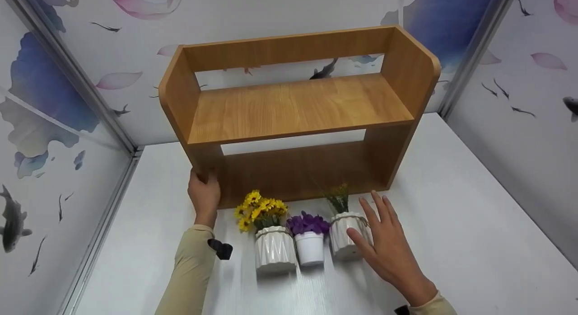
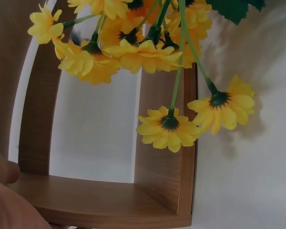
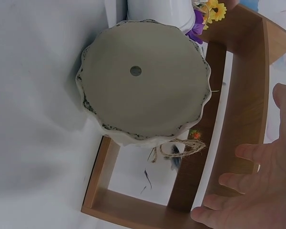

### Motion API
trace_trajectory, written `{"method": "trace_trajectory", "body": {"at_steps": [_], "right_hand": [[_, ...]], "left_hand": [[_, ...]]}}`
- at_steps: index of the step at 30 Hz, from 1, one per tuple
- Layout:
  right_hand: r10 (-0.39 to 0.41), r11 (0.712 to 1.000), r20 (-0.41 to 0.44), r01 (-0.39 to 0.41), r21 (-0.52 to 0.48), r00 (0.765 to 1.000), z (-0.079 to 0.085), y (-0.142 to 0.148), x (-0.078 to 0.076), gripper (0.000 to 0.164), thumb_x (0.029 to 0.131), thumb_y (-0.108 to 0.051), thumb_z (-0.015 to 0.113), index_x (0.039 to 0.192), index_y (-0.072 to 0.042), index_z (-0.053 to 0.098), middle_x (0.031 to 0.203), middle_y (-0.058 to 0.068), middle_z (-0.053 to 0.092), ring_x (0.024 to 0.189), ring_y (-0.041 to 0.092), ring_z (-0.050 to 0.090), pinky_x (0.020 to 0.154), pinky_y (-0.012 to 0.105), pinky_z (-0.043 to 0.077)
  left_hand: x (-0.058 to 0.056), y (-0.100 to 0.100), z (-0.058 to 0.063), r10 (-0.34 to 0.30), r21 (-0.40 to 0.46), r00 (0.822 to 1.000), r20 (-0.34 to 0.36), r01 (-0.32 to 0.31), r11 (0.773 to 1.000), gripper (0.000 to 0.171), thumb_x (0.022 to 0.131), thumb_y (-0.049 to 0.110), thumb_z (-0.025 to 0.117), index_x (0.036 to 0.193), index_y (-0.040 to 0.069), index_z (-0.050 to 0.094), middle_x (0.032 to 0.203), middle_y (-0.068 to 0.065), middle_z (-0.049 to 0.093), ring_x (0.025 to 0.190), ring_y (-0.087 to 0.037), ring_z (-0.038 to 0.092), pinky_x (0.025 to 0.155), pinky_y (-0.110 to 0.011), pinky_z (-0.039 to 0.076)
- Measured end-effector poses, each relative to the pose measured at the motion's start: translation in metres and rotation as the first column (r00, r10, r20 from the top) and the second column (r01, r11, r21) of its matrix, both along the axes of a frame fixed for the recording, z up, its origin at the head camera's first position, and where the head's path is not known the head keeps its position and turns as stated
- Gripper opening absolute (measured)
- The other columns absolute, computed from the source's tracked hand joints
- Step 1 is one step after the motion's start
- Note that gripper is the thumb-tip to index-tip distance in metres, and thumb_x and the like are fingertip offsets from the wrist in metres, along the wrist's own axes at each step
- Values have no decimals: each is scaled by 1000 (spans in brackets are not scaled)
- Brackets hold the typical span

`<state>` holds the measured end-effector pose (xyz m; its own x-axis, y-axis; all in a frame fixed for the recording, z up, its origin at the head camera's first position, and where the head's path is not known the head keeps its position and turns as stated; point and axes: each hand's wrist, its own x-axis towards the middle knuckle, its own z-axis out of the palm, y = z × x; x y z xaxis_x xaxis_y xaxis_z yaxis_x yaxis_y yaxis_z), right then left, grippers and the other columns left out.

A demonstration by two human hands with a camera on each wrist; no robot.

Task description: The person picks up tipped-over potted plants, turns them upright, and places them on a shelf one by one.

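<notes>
A two-tier wooden desktop shelf (image 1: 293,107) stands tilted on the white table. My left hand (image 1: 204,195) grips the lower part of its left side panel, with the thumb seen at the left edge of the left wrist view. My right hand (image 1: 390,247) is spread, fingers straight, beside a ribbed white pot (image 1: 345,236) of green stems; whether they touch is unclear. Left of that pot are a small white pot (image 1: 310,248) with purple flowers and a ribbed white pot (image 1: 275,251) of yellow flowers (image 2: 169,129). The right pot's underside (image 3: 143,95), with one hole, faces the right wrist camera.
The white table (image 1: 474,242) runs under the shelf and pots. Printed panels with fish and petals (image 1: 519,75) enclose the back and both sides. Metal frame strips (image 1: 74,66) mark the corners.
</notes>
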<state>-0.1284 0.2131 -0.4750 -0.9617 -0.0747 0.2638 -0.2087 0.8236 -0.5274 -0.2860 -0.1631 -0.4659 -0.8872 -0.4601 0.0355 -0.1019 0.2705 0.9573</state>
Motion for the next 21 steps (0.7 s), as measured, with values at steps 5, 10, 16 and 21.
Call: {"method": "trace_trajectory", "body": {"at_steps": [5, 10, 16, 21], "right_hand": [[0, 1000, 7, 0, -9, 1000, 0, 0, -1, 76, 100, -51, 59, 158, -9, 37, 170, 15, 18, 155, 43, 13, 118, 71, 19], [15, 999, 44, -13, -51, 999, 0, -1, -3, 75, 101, -49, 58, 160, -10, 33, 171, 13, 16, 156, 40, 12, 118, 71, 19], [74, 984, 109, -55, -170, 991, 3, -2, -5, 72, 104, -51, 51, 162, -13, 28, 171, 11, 13, 157, 38, 11, 117, 71, 21], [85, 975, 144, -53, -215, 986, 4, 0, -9, 70, 106, -50, 48, 162, -14, 28, 171, 10, 13, 157, 38, 12, 117, 71, 21]], "left_hand": [[-3, -1, -1, 7, 5, 1000, -26, -7, 1000, 50, 107, 12, 45, 155, 3, 37, 157, -17, 45, 145, -32, 43, 121, -47, 34], [-3, -6, -6, 5, -18, 997, -76, -7, 1000, 45, 107, 9, 43, 151, -1, 43, 151, -20, 51, 140, -33, 49, 118, -47, 38], [-1, -10, -11, -2, -70, 994, -113, -6, 998, 43, 104, 4, 45, 145, -7, 47, 142, -26, 56, 132, -38, 55, 112, -50, 43], [-2, -11, -13, -19, -130, 992, -122, 3, 992, 44, 103, 3, 46, 145, -8, 47, 141, -28, 57, 131, -39, 55, 112, -52, 43]]}}
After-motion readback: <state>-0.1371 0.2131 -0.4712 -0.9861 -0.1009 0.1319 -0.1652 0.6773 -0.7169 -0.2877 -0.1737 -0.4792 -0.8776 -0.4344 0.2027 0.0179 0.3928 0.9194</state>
